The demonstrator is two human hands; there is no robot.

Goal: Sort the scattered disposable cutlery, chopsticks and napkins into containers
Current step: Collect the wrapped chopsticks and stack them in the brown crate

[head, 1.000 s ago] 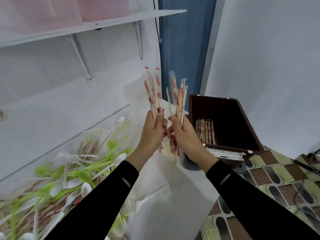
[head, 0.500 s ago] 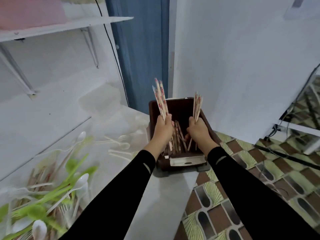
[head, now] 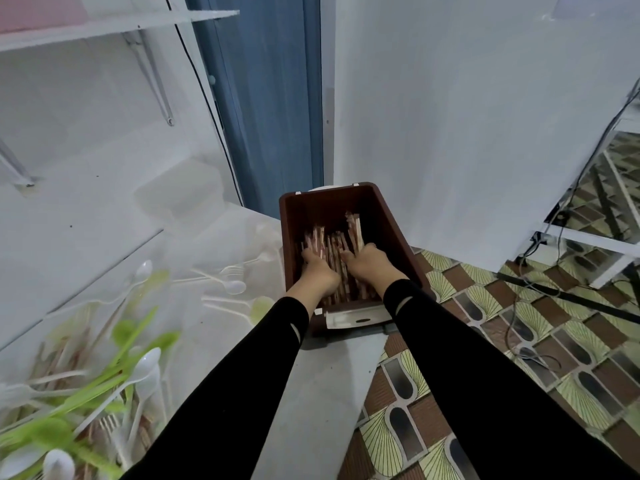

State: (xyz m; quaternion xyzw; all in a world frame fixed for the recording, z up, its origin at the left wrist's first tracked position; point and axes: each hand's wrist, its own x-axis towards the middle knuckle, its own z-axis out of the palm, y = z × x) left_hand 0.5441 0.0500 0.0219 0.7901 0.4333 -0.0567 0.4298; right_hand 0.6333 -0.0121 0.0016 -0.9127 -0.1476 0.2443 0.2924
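Observation:
A brown plastic bin [head: 389,216] stands at the far right end of the white counter [head: 322,393]. Both my hands are down inside it. My left hand [head: 317,270] grips a bundle of wrapped chopsticks [head: 316,239] that points away from me along the bin floor. My right hand [head: 370,263] grips a second bundle of chopsticks [head: 355,225], tilted slightly up at its far end. More chopsticks [head: 335,251] lie in the bin between my hands. My fingers are partly hidden behind the backs of my hands.
Green and white plastic spoons and forks [head: 104,375] lie heaped on the counter at the lower left, with a few white spoons [head: 232,285] nearer the bin. A clear lidded container [head: 180,199] sits at the back. Patterned floor tiles [head: 519,358] and cables [head: 540,271] are to the right.
Both hands have moved from in front of me over to the bin and lowered their chopstick bundles from upright to lying down inside it. My view has turned right.

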